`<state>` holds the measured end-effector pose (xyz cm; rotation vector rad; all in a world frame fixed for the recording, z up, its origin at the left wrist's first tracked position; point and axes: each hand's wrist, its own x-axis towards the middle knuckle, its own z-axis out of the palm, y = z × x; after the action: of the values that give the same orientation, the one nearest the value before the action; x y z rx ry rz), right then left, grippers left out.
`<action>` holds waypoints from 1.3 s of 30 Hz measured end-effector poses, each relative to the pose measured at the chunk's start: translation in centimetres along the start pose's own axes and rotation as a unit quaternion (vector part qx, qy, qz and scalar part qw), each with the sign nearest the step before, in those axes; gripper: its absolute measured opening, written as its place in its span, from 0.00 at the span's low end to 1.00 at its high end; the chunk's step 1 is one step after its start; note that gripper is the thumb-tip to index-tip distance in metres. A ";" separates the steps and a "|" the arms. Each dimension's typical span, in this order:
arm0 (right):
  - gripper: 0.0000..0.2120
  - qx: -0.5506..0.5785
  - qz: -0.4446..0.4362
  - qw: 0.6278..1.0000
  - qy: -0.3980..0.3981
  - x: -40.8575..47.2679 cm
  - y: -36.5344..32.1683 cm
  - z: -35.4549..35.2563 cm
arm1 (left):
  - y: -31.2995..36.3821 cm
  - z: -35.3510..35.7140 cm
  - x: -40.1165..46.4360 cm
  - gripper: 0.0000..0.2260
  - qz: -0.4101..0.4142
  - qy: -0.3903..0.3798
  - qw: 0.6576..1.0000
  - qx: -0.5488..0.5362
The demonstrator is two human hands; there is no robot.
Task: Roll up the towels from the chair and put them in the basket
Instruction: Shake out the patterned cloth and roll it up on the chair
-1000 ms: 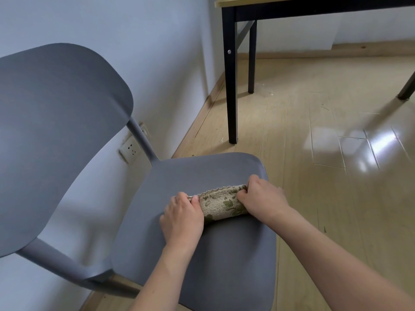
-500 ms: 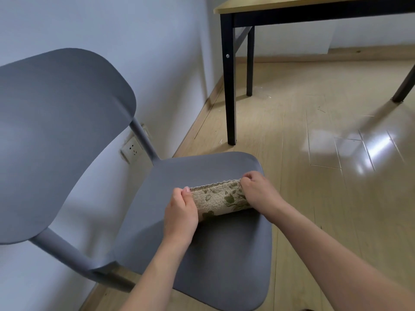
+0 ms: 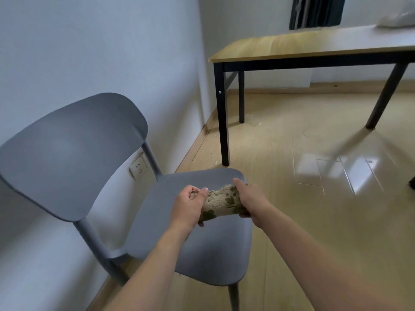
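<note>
Left hand [image 3: 188, 204] and right hand [image 3: 249, 200] grip rolled towel [image 3: 221, 203] above chair [image 3: 202, 243] seat.

Both hands [image 3: 222, 204] closed (forearms extended)

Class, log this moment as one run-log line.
stage: towel rolled | towel: held over chair seat | left hand: gripping | right hand: gripping | basket: out of view

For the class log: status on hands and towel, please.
Left hand and right hand gripping rolled towel ends, above chair seat. Basket not in view.
</note>
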<state>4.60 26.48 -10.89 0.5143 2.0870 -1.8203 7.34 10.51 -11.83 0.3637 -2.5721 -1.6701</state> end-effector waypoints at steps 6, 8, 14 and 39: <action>0.17 0.029 -0.019 0.998 0.045 1.0 -2.5 -1.4 | 3.1 0.1 1.6 0.15 0.023 0.034 0.999 0.005; 0.17 0.029 -0.025 0.998 0.059 2.5 -3.4 -1.7 | 3.8 0.6 3.6 0.16 0.036 0.030 0.999 0.009; 0.14 0.012 0.005 0.996 0.091 12.1 -5.8 -1.7 | 3.1 3.5 13.2 0.15 0.023 0.024 0.999 0.023; 0.17 -0.003 0.035 0.979 0.199 -7.5 -48.7 -26.1 | 56.3 -0.2 10.0 0.12 0.006 -0.086 0.996 -0.030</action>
<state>-11.80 46.01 38.71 1.0108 2.2844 -1.7852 -11.77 29.93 38.42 0.2089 -2.6277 -1.8474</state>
